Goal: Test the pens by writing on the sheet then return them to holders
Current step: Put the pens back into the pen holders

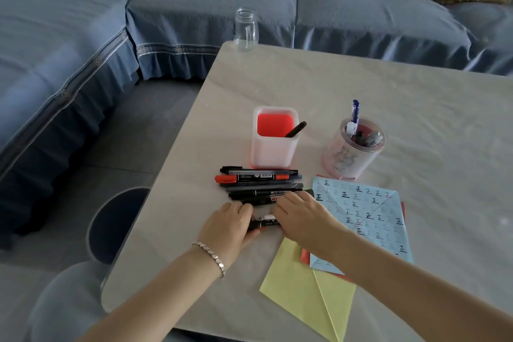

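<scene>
Left hand (227, 223) and right hand (301, 216) curl their fingers (244, 209) round 1 black marker pen (263, 224); just beyond the fingers, loose pens (258, 182) line the pale counter (305, 86).

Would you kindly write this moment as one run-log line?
left hand: grips marker | right hand: at marker's other end | blue sheet: already marked

One wide-angle camera, worn on the head, looked forward and steeply down across the table (361, 97) from its near edge. It sat close over the left hand (229, 223), which gripped a black marker (263, 225), and the right hand (301, 216), both low in the centre. The table's far left corner and the sofa (211, 3) beyond lay farthest, along the top.
</scene>
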Motion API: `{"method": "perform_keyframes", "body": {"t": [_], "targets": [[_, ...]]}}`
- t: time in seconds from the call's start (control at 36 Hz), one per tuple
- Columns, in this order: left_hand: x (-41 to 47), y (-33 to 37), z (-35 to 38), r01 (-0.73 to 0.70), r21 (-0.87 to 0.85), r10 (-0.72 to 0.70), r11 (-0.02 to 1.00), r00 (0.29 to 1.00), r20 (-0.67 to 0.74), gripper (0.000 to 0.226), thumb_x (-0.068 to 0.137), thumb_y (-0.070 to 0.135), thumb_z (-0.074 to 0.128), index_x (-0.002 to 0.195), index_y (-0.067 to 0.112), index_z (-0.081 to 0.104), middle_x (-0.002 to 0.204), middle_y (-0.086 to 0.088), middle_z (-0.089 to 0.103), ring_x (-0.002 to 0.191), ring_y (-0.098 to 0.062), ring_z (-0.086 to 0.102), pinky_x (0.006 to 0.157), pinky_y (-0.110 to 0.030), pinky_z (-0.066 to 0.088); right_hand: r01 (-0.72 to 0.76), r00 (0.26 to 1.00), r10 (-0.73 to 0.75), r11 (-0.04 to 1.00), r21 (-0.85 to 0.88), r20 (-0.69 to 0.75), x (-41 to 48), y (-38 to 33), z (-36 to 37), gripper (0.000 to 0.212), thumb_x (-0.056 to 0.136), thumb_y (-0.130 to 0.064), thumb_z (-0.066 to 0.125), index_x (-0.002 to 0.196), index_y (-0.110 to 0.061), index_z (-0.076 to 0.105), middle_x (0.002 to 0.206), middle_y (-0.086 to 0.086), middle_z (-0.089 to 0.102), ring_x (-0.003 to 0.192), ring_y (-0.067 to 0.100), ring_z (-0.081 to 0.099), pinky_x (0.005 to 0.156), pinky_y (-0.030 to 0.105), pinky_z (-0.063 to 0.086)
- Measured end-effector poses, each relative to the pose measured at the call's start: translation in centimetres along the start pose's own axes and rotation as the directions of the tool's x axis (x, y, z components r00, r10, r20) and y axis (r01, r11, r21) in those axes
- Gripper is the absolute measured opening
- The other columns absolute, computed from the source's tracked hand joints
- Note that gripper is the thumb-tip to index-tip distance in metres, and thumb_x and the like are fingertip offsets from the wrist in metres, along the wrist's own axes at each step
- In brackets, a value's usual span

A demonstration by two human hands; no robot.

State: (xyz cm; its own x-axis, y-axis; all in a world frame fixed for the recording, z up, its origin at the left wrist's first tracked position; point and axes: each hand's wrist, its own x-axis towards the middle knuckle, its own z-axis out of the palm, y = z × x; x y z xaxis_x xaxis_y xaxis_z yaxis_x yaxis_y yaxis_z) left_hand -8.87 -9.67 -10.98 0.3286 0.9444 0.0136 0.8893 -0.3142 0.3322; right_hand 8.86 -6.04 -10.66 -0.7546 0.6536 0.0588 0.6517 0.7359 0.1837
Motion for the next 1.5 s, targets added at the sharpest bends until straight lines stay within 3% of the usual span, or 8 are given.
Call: {"method": "perform_keyframes", "body": {"t": [0.22,0.36,0.61,0.81,1.0,1.11,1.33,1.5], "targets": [[0.5,1.0,-3.7,0.085,-0.660,-0.306,0.747,0.925,-0.227,0.028,0.066,0.008,0.081,0.077,0.026,0.061,0.073,0.015,0.062,0.072,-0.002,0.061,0.064,-0.006,0.043,-0.307,0.946,0.210,0.829,0.468,0.248,-0.9,0.5,-4.7,0.021,0.098,-0.030,0.034,0.110,-0.017,0.046,0.095,-0.006,0.045,0.073,0.017,0.051,0.066,0.035,0.043],[1.5,3.8,-6.2,0.062,-0.977,-0.440,0.206,0.897,-0.036,0.028,0.073,-0.004,0.070,0.089,0.016,0.060,0.068,0.003,0.068,0.063,-0.006,0.065,0.058,-0.021,0.053,-0.440,0.866,0.365,0.226,0.869,0.343,-2.6,0.0,-7.7,0.020,0.098,-0.020,0.037,0.080,-0.015,0.044,0.060,-0.008,0.049,0.048,0.007,0.038,0.049,0.020,0.032],[2.0,8.1,-6.7,0.113,-0.988,-0.296,0.109,0.952,0.077,0.010,0.082,0.007,0.062,0.080,0.014,0.069,0.072,0.003,0.070,0.070,-0.010,0.066,0.069,-0.028,0.057,-0.218,0.845,0.286,-0.587,0.779,0.452,-5.0,-1.3,-8.3,0.024,0.080,-0.031,0.049,0.080,-0.007,0.049,0.061,0.006,0.056,0.044,0.018,0.044,0.046,0.027,0.030],[2.0,8.9,-6.2,0.130,-0.976,-0.348,0.172,0.935,0.063,0.011,0.087,0.011,0.060,0.082,0.018,0.067,0.070,0.002,0.068,0.063,-0.009,0.060,0.058,-0.019,0.051,-0.199,0.815,0.336,-0.603,0.772,0.472,-5.3,-1.8,-9.3,0.028,0.081,-0.030,0.045,0.092,-0.006,0.053,0.070,0.012,0.065,0.046,0.020,0.055,0.042,0.024,0.043],[2.1,9.5,-6.8,0.243,-0.950,-0.114,-0.195,0.957,0.268,0.044,0.079,0.031,0.052,0.110,0.000,0.054,0.100,-0.018,0.069,0.096,-0.027,0.066,0.085,-0.036,0.053,-0.226,0.822,0.135,-0.815,0.533,0.554,-5.8,-1.7,-9.4,0.017,0.084,-0.025,0.048,0.092,-0.010,0.050,0.057,0.004,0.046,0.038,0.010,0.032,0.037,0.016,0.029],[2.5,9.5,-6.4,0.229,-0.973,-0.191,0.023,0.957,0.220,0.006,0.084,0.018,0.064,0.088,0.016,0.068,0.076,-0.004,0.072,0.084,-0.024,0.069,0.081,-0.041,0.052,-0.313,0.817,0.112,-0.739,0.597,0.566,-5.8,-1.9,-9.1,0.014,0.085,-0.022,0.058,0.089,-0.012,0.050,0.058,0.004,0.046,0.041,0.011,0.033,0.040,0.018,0.027],[4.6,7.6,-8.1,-0.073,-0.978,-0.491,-0.193,0.871,0.032,0.010,0.073,0.025,0.061,0.075,0.017,0.067,0.080,0.000,0.073,0.084,-0.015,0.070,0.076,-0.028,0.052,-0.497,0.768,0.308,-0.267,0.826,0.562,-6.5,-1.1,-7.8,0.013,0.095,-0.007,0.043,0.086,-0.003,0.052,0.052,-0.009,0.051,0.040,0.007,0.035,0.041,0.017,0.030],[6.0,6.3,-10.3,-0.239,-0.971,-0.593,0.017,0.779,-0.202,0.008,0.093,0.011,0.053,0.092,0.018,0.057,0.086,-0.003,0.072,0.084,-0.020,0.070,0.082,-0.035,0.054,-0.468,0.673,0.494,-0.291,0.835,0.550,-7.6,0.4,-7.7,0.018,0.090,-0.019,0.053,0.089,-0.002,0.051,0.052,-0.002,0.040,0.041,0.011,0.031,0.039,0.021,0.027]]}}
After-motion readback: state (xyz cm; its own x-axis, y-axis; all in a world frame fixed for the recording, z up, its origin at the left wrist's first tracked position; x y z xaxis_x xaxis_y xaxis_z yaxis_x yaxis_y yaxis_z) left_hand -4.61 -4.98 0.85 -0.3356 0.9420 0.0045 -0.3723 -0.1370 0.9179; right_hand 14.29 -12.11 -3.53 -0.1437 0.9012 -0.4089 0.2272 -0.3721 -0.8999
